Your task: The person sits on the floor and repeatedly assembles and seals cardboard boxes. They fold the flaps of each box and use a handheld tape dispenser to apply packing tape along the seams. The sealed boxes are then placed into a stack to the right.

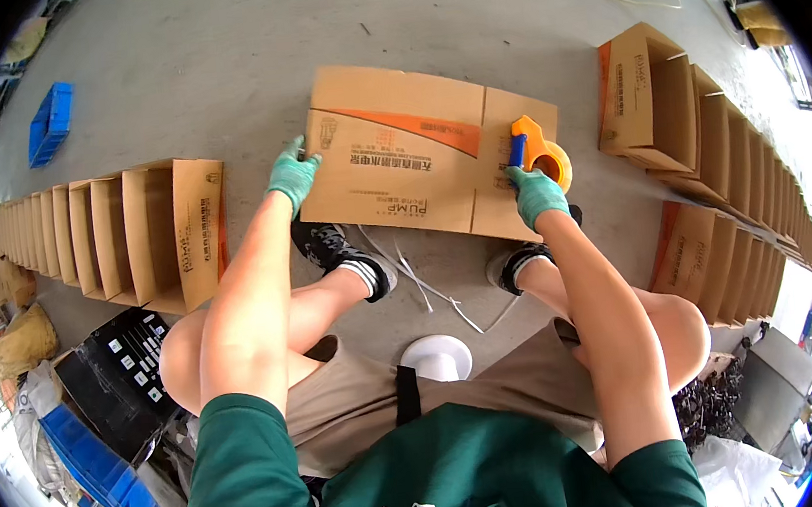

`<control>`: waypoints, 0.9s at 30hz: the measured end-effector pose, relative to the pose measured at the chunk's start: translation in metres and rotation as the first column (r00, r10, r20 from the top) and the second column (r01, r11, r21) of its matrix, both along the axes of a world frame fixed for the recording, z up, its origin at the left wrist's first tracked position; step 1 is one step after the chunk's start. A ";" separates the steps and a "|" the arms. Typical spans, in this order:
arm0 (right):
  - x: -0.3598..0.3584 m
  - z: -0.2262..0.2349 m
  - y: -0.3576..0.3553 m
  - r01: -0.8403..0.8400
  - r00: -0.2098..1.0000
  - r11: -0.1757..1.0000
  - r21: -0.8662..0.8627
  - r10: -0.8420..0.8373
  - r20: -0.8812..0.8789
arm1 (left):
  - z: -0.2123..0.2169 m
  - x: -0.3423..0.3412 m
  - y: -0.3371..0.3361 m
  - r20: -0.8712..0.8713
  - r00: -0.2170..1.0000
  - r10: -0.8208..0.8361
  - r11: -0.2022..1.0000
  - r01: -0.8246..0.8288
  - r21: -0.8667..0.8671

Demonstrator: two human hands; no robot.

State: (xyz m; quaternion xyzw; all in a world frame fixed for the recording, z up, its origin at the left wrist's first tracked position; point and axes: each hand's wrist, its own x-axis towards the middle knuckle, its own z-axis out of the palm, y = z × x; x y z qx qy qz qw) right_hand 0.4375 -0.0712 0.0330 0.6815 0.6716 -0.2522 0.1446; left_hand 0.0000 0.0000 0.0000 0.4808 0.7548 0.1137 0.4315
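A folded brown cardboard box (395, 142) with an orange stripe lies in front of my feet, slightly tilted. My left hand (294, 176), in a green glove, grips its left edge. On the right end of the cardboard, my gloved right hand (539, 194) is closed around a tape dispenser (554, 163) with a yellow-orange body and a blue part. The fingertips under the dispenser are partly hidden.
Rows of open cardboard boxes stand at the left (152, 234) and at the right (670, 106). White straps (418, 277) lie between my shoes. A small white stool (435, 356) is between my legs. At the far left is a blue crate (51, 123); a black box (120, 379) sits near my left knee.
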 end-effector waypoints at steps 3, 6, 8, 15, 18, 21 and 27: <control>0.006 -0.001 -0.002 0.012 1.000 1.000 0.021 -0.012 0.008 | 0.010 0.004 0.006 0.206 0.976 0.063 0.993 -0.083 0.088; 0.005 0.001 0.001 0.200 0.978 0.980 0.017 -0.199 -0.067 | 0.044 0.004 0.021 0.199 0.980 -0.005 0.993 -0.018 0.113; 0.004 0.009 -0.006 0.291 0.956 0.954 0.076 -0.287 -0.059 | 0.059 -0.022 0.021 0.266 0.954 0.142 0.969 -0.189 0.159; 0.006 -0.040 -0.039 0.344 0.939 0.937 0.068 -0.341 -0.052 | 0.102 -0.074 0.030 0.358 0.883 0.302 0.856 -0.417 0.305; -0.023 0.048 -0.023 0.032 0.994 0.986 0.163 -0.048 0.096 | 0.100 -0.091 0.006 0.305 0.887 0.348 0.860 -0.432 0.273; -0.042 0.138 0.024 0.128 0.987 0.926 0.356 -0.082 -0.140 | 0.101 -0.098 -0.012 0.318 0.880 0.353 0.859 -0.439 0.262; -0.061 0.189 0.038 -0.206 0.976 0.711 0.672 0.194 0.094 | 0.117 -0.096 -0.026 0.277 0.922 0.270 0.879 -0.354 0.320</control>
